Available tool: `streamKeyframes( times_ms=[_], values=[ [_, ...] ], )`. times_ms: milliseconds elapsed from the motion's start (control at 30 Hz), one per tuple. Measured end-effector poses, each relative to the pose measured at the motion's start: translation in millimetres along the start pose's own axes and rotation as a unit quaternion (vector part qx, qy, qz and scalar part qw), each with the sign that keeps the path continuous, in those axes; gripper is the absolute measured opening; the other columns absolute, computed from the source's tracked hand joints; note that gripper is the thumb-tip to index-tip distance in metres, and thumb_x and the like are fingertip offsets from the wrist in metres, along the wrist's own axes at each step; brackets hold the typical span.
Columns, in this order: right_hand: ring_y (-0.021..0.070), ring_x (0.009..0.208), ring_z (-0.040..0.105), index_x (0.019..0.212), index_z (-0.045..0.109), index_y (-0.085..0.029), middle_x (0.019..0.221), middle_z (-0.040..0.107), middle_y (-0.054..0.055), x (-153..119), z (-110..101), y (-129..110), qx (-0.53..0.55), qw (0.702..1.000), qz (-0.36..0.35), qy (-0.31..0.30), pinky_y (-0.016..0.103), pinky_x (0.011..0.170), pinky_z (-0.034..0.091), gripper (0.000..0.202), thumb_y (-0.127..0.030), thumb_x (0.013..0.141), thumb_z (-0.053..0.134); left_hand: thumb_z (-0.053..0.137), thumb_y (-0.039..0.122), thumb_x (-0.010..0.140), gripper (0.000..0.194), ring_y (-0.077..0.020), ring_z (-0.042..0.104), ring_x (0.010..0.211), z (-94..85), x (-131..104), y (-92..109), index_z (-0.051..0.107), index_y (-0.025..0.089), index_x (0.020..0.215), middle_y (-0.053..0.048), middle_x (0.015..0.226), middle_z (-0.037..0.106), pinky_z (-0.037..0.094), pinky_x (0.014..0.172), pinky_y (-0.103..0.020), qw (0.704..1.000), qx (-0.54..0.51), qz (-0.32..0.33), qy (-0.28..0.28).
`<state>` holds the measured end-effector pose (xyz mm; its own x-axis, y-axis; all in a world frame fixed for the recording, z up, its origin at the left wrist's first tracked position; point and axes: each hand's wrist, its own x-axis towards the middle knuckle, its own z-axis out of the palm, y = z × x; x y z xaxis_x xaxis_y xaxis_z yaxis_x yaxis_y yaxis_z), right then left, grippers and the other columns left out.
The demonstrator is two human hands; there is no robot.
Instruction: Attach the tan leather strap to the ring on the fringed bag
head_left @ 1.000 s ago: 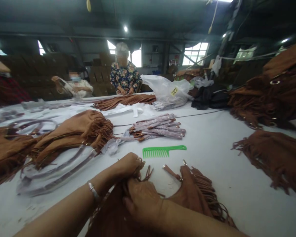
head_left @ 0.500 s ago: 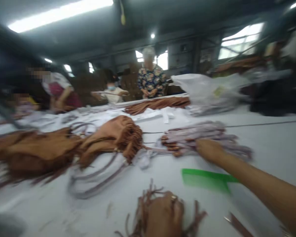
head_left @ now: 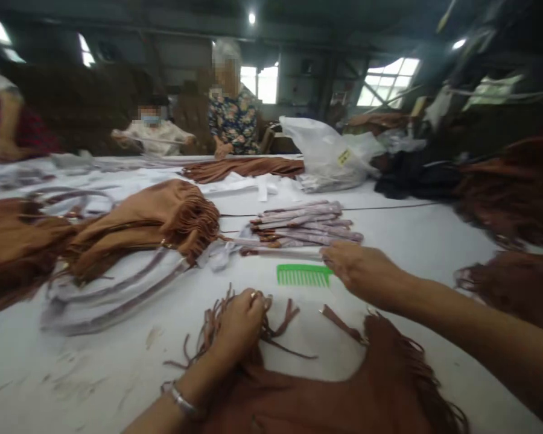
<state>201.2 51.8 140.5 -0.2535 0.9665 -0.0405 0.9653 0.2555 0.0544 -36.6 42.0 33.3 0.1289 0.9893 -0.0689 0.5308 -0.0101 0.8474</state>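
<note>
A brown suede-like bag (head_left: 317, 401) with fringed edges lies in front of me. My left hand (head_left: 242, 319) is closed on its upper left corner, with fringe strands sticking out around the fingers. My right hand (head_left: 359, 268) reaches over the table, its fingertips pinched at the right end of a plastic-wrapped bag handle (head_left: 283, 252). That handle lies along the near side of a pile of similar wrapped handles (head_left: 308, 220). Just below the right fingertips is a green comb (head_left: 303, 275), lying flat. A short brown strap tab (head_left: 341, 322) extends from the bag's right corner.
Tan fringed bags (head_left: 145, 217) with a wrapped looped handle (head_left: 117, 307) lie to the left. Farther back are brown fabric (head_left: 244, 169) and a white plastic bag (head_left: 326, 150). Dark brown pieces (head_left: 516, 289) sit at right. Several people stand across the table.
My view has turned right and tilted down, bringing more of the brown bag into sight. My right hand has come off the handle pile toward me, at one handle's end. The left stays on the fringe.
</note>
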Motion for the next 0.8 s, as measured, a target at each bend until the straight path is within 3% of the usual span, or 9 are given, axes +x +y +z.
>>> streamKeyframes(
  times_ms=[67, 167, 267, 333, 400, 467, 600, 700, 800],
  values=[
    [0.0243, 0.095, 0.056, 0.116, 0.054, -0.019, 0.104, 0.058, 0.011, -33.4, 11.3, -28.2, -0.025, 1.000, 0.001, -0.016, 0.033, 0.077, 0.045, 0.028, -0.022, 0.090, 0.042, 0.041, 0.037, 0.080, 0.026, -0.0153, 0.046, 0.061, 0.6, 0.1, -0.2, 0.049, 0.018, 0.064, 0.000, 0.061, 0.052, 0.029, 0.055, -0.025, 0.999, -0.028, 0.009, -0.030],
    [0.0286, 0.091, 0.058, 0.116, 0.054, -0.015, 0.105, 0.060, 0.014, -70.9, 30.6, -56.9, -0.050, 0.994, 0.016, -0.095, 0.038, 0.072, 0.047, 0.031, -0.017, 0.086, 0.045, 0.042, 0.039, 0.080, 0.027, -0.0143, 0.047, 0.059, -1.2, -5.7, 1.5, 0.051, 0.017, 0.067, 0.001, 0.061, 0.054, 0.031, 0.053, -0.024, 0.996, -0.060, 0.025, -0.059],
    [0.0320, 0.094, 0.058, 0.107, 0.060, -0.012, 0.106, 0.061, 0.016, -79.2, 29.8, -66.4, -0.035, 0.990, 0.015, -0.138, 0.042, 0.075, 0.046, 0.029, -0.030, 0.088, 0.047, 0.044, 0.041, 0.080, 0.027, -0.0129, 0.045, 0.055, -3.6, -9.5, 0.5, 0.052, 0.017, 0.069, 0.002, 0.060, 0.052, 0.031, 0.052, -0.023, 0.994, -0.084, 0.035, -0.057],
    [0.0296, 0.094, 0.058, 0.102, 0.062, -0.014, 0.103, 0.062, 0.015, -64.3, 17.2, -68.2, 0.005, 0.995, 0.024, -0.096, 0.039, 0.076, 0.045, 0.032, -0.036, 0.092, 0.041, 0.047, 0.041, 0.078, 0.027, -0.0123, 0.043, 0.055, -3.2, -9.7, -1.5, 0.051, 0.017, 0.069, 0.002, 0.059, 0.050, 0.030, 0.051, -0.022, 0.993, -0.098, 0.038, -0.051],
    [0.0250, 0.094, 0.059, 0.099, 0.063, -0.015, 0.101, 0.063, 0.012, -37.0, 6.3, -71.7, 0.064, 0.997, 0.036, -0.036, 0.034, 0.078, 0.043, 0.034, -0.033, 0.095, 0.034, 0.051, 0.041, 0.076, 0.026, -0.0117, 0.043, 0.055, -1.7, -9.1, -3.8, 0.052, 0.016, 0.070, 0.003, 0.060, 0.051, 0.031, 0.051, -0.022, 0.991, -0.117, 0.043, -0.045],
    [0.0208, 0.094, 0.059, 0.096, 0.064, -0.016, 0.101, 0.064, 0.009, -5.6, 7.8, -78.4, 0.128, 0.991, 0.030, -0.007, 0.028, 0.078, 0.041, 0.031, -0.030, 0.093, 0.036, 0.054, 0.040, 0.074, 0.024, -0.0111, 0.043, 0.056, 0.0, -8.1, -6.3, 0.052, 0.016, 0.071, 0.003, 0.061, 0.050, 0.031, 0.051, -0.021, 0.990, -0.134, 0.043, -0.032],
    [0.0166, 0.089, 0.060, 0.097, 0.065, -0.019, 0.096, 0.067, 0.004, 37.8, 48.7, -97.1, 0.171, 0.984, -0.004, -0.045, 0.022, 0.071, 0.041, 0.023, -0.032, 0.084, 0.052, 0.059, 0.033, 0.068, 0.019, -0.0101, 0.042, 0.056, 2.0, -5.7, -10.9, 0.051, 0.016, 0.068, 0.004, 0.060, 0.050, 0.032, 0.053, -0.021, 0.986, -0.167, 0.025, 0.007],
    [0.0228, 0.089, 0.060, 0.099, 0.063, -0.015, 0.096, 0.065, 0.010, 45.0, 79.5, -105.4, 0.179, 0.983, 0.001, -0.048, 0.026, 0.067, 0.041, 0.028, -0.034, 0.080, 0.055, 0.060, 0.033, 0.065, 0.019, -0.0097, 0.045, 0.059, 2.2, -3.9, -11.0, 0.052, 0.015, 0.069, 0.004, 0.062, 0.052, 0.037, 0.057, -0.021, 0.977, -0.214, 0.007, 0.008],
    [0.0242, 0.082, 0.060, 0.093, 0.063, -0.013, 0.091, 0.064, 0.013, 44.0, 89.9, -101.9, 0.201, 0.978, 0.009, -0.050, 0.028, 0.064, 0.040, 0.027, -0.032, 0.077, 0.055, 0.062, 0.031, 0.063, 0.020, -0.0093, 0.048, 0.060, 1.0, -2.6, -7.9, 0.053, 0.015, 0.070, 0.003, 0.065, 0.054, 0.039, 0.058, -0.020, 0.962, -0.273, -0.010, -0.014]
  ],
)
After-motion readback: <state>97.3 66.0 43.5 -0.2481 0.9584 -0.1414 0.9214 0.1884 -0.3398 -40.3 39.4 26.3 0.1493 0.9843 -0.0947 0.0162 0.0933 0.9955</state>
